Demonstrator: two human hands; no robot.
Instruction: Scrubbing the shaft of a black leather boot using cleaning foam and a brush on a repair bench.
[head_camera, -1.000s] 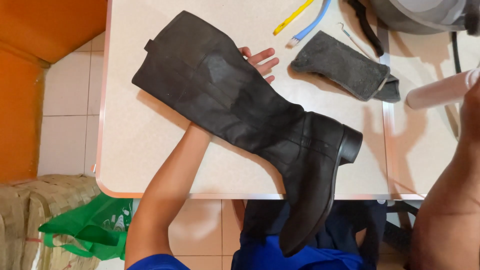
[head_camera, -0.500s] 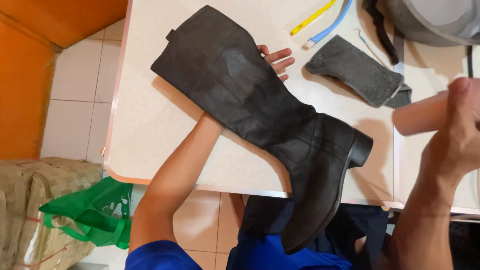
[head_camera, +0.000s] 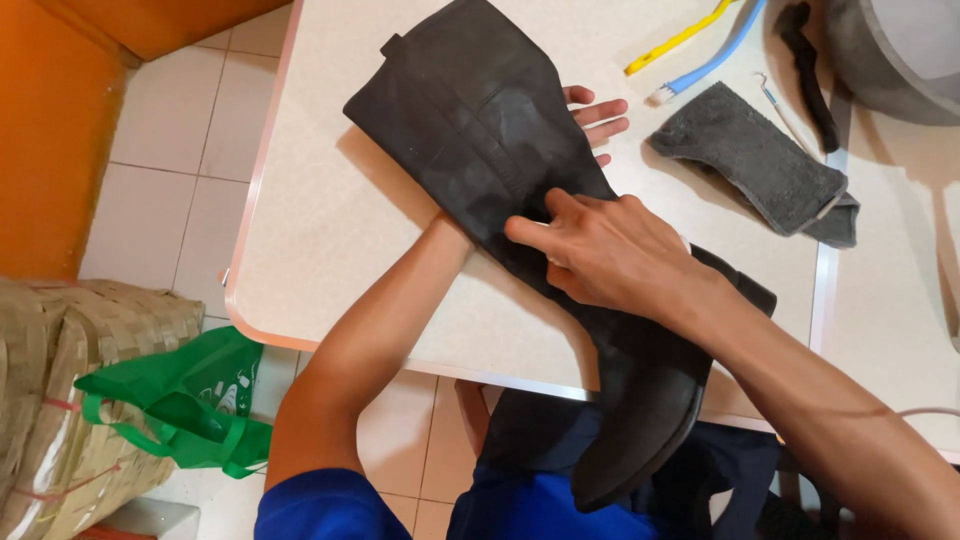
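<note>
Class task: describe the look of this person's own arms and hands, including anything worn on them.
Both forearms are bare. The left hand and right hand wear no gloves, and no rings or watch show. A blue short sleeve covers the left upper arm; the right arm's sleeve is out of view.

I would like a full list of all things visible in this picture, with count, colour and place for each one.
boot: one, black, lying across the table, foot past the near edge
table: one, cream, centre
cloth: one, grey, right of the boot
brushes: two, yellow and light blue, top of table
bowl: one, grey, top right corner
bag: one, green, on the floor at left
basket: one, woven tan, far left
left hand: under the boot shaft, fingers showing
right hand: pressing on the boot
</note>
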